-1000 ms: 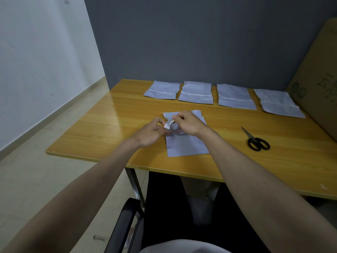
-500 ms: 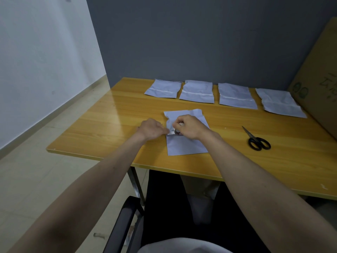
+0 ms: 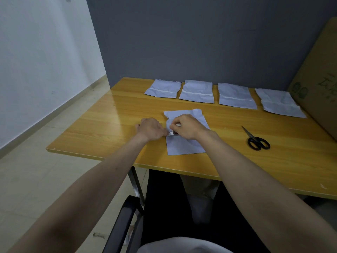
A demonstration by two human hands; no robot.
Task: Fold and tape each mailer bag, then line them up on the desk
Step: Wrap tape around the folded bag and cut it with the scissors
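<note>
A pale folded mailer bag (image 3: 184, 145) lies in the middle of the wooden desk (image 3: 109, 123). Over it my right hand (image 3: 186, 126) grips a small tape roll (image 3: 175, 132), mostly hidden under the fingers. My left hand (image 3: 151, 128) sits just left of the bag and pinches the free end of the tape (image 3: 170, 133) near the bag's left edge. Several taped mailer bags lie in a row along the desk's far edge, from the leftmost (image 3: 164, 88) to the rightmost (image 3: 279, 102).
Black-handled scissors (image 3: 255, 139) lie on the desk to the right of the bag. A large cardboard box (image 3: 317, 83) leans at the far right. A black chair armrest (image 3: 124, 221) sits below the desk's near edge.
Both hands have come down from just above the bag onto it. My left hand has drawn away to the left of the roll, pulling the tape end with it.
</note>
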